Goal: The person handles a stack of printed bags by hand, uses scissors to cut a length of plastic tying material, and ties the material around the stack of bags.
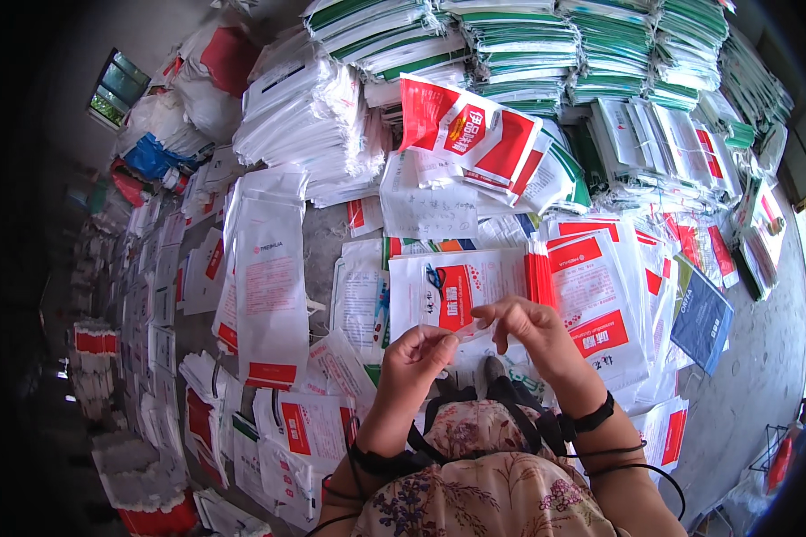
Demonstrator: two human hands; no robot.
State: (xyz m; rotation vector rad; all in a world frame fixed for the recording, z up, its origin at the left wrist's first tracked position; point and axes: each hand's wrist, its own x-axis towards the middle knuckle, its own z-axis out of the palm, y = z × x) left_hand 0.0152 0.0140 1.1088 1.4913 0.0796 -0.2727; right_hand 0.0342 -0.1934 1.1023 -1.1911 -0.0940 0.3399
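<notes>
My left hand (416,360) is closed in a pinch, thumb against the fingers, in front of my body. A faint, see-through bit may lie at its fingertips, too small to name. Just to its right, my right hand (530,333) is raised with fingers loosely bent and apart, its fingertips near the left hand's. Beneath and beyond both hands lies a white printed sack (412,285) with a red panel, flat on a pile. Right of it, close to my right hand, is a stack of red-and-white sacks (589,300).
Tall bundles of white and green sacks (524,54) rise at the back. A red-and-white sack (470,134) lies across the pile before them. Long white sacks (271,259) lie at left, a dark blue sack (703,313) at right. Grey floor (761,358) shows at the right.
</notes>
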